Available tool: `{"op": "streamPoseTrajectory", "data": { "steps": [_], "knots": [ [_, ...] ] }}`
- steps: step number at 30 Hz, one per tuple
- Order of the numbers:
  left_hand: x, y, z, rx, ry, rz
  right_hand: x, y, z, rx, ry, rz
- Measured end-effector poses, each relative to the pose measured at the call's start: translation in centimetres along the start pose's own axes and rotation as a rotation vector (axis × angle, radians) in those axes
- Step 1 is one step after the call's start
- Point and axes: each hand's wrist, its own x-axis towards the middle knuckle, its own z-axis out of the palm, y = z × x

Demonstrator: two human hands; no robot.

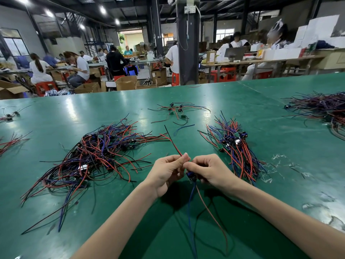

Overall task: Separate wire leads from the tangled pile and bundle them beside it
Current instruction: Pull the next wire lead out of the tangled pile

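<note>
Both hands were raised just above the green table (56,113), fingertips almost meeting. The left hand (166,171) had its fingers curled, with thumb and forefinger pinching one wire lead (173,142) where its red and black strands ran up and away from the fingertips. The right hand (211,170) was curled around the same lead lower down, at a small blue module (190,177) that showed between the two palms. Blue and red tails hung from the module, below the wrists and toward the person. How firmly the right fingers held the module could not be determined.

The tangled pile (97,152) lay to the outside of the left hand, near it, and the held lead appeared clear of it. The sorted bundle (236,146) lay just beyond the right hand, on its outer side, with its modules grouped at the far end. Scraps of clear plastic (280,159) lay further out on that side.

Assessment: the lead was separated and was being straightened before placement.

Recommendations:
- Keep the module fixed in the right hand and draw the left pinch lightly along the strands, so they straighten without strain on the solder joints.
- Gather the hanging tails before moving, so they do not snag the pile.
- Lay the lead on the bundle with its module toward the others, and keep it off the plastic scraps.
</note>
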Motion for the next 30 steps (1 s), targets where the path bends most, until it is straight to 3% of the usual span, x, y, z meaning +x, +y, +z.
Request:
{"op": "streamPoseTrajectory", "data": {
  "steps": [10, 16, 24, 30],
  "knots": [
    [0.10, -0.02, -0.02, -0.003, -0.005, 0.030, -0.27, -0.22, -0.03, -0.004, -0.013, 0.004],
    [0.30, -0.37, -0.05, 0.203, 0.073, 0.268, -0.33, -0.39, 0.12, 0.002, -0.015, 0.017],
    [0.41, -0.38, -0.20, 0.542, 0.115, 0.554, -0.19, -0.34, 0.28, 0.145, -0.012, 0.177],
    [0.47, -0.39, -0.11, 0.374, 0.134, 0.445, -0.07, -0.62, 0.14, 0.162, -0.020, 0.177]
  ]
}}
